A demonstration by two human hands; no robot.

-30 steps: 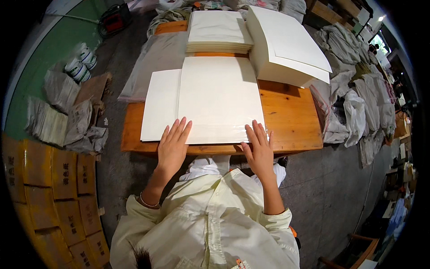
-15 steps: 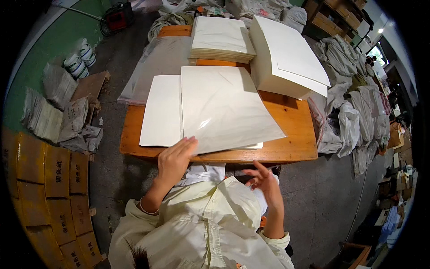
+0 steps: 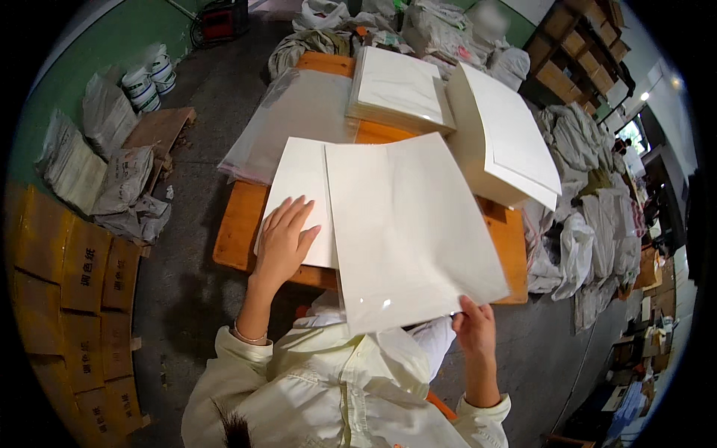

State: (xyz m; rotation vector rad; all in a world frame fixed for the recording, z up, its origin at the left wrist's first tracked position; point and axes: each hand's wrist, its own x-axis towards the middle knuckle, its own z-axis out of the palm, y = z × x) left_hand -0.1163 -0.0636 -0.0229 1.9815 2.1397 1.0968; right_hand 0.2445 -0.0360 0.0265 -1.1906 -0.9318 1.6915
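My right hand (image 3: 476, 328) pinches the near right corner of a clear plastic bag (image 3: 418, 224). White paper shows through this bag, which hangs over the table's front edge toward me. My left hand (image 3: 285, 240) rests with its fingers spread on a white paper sheet (image 3: 302, 170); part of that sheet is covered by the bag. Glare on the plastic hides how far the paper reaches inside.
On the wooden table (image 3: 237, 224) stand a stack of bagged paper (image 3: 399, 86), a tall pile of white paper (image 3: 515, 138) and a layer of clear bags (image 3: 299, 112). Brown cartons (image 3: 78, 299) are stacked at left; wrapped sacks (image 3: 582, 201) lie at right.
My right hand has gone from spread and apart to gripping the bag's corner. The bag has come nearer over the table edge. My left hand has moved from its edge onto the sheet.
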